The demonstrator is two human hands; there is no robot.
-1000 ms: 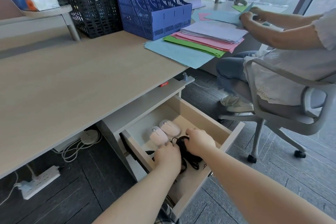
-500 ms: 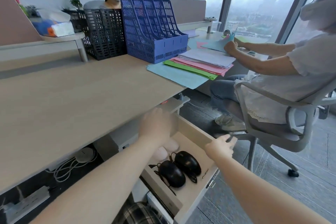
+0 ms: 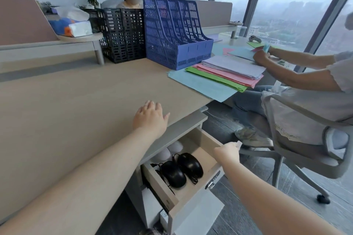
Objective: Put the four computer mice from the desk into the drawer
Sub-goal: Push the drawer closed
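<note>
Both hands have left the mice: left hand [image 3: 150, 116] rests flat, fingers spread and empty, on the surface [image 3: 76, 101]; right hand [image 3: 228, 151] grips the drawer [image 3: 202, 139] edge. Four mice [image 3: 181, 170] lie inside, so push straight and gently.

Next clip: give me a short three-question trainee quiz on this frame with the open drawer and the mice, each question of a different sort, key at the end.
1. True or false: both black mice lie on the desk.
2. Which hand touches the drawer?
A. left hand
B. right hand
C. neither
3. Fill in: the two white mice sit toward the ____ of the drawer, partly hidden under the desk edge.

Key
1. False: they lie side by side in the open drawer, cables bunched beside them.
2. B: its fingers rest on the far corner of the drawer front; the left hand is spread open at the desk edge, holding nothing.
3. Back.
</note>
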